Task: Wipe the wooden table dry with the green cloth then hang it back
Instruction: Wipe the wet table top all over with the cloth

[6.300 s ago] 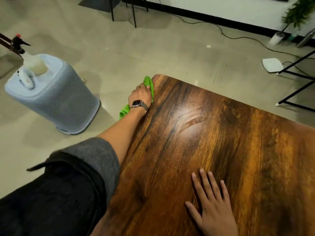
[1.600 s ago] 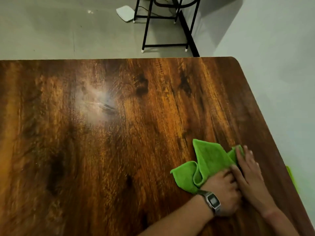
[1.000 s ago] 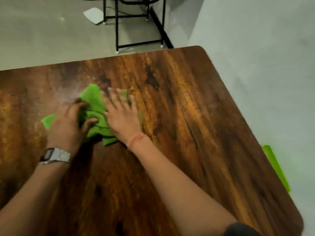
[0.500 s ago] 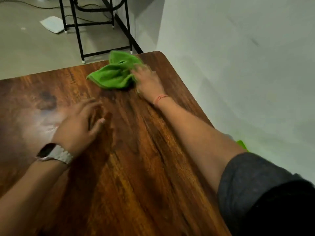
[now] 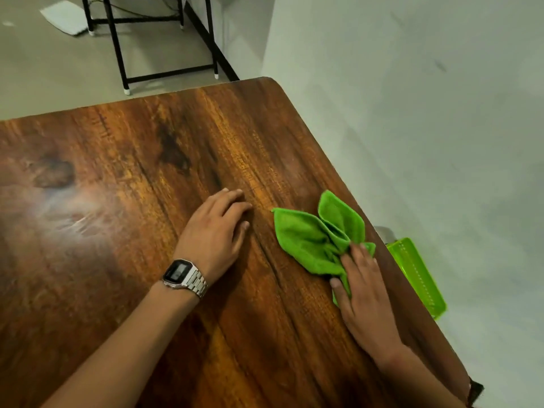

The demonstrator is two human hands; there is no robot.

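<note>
The dark wooden table [image 5: 141, 160] fills most of the view, its right edge running along a pale wall. A crumpled green cloth [image 5: 312, 237] lies near that right edge. My right hand [image 5: 363, 293] presses down on the cloth's near end, fingers gripping its folds. My left hand [image 5: 217, 231], with a metal watch on the wrist, rests flat on the bare wood to the left of the cloth, fingers together, holding nothing. A glossy, smeared patch shows on the wood at the left.
A bright green plastic holder [image 5: 418, 275] sits below the table's right edge against the pale wall [image 5: 412, 113]. A black metal frame [image 5: 123, 45] stands on the floor beyond the far edge, with a white flat object [image 5: 64, 16] beside it.
My right hand has dragged the cloth from the far right corner back toward me along the right edge. My left hand stays flat on the wood.
</note>
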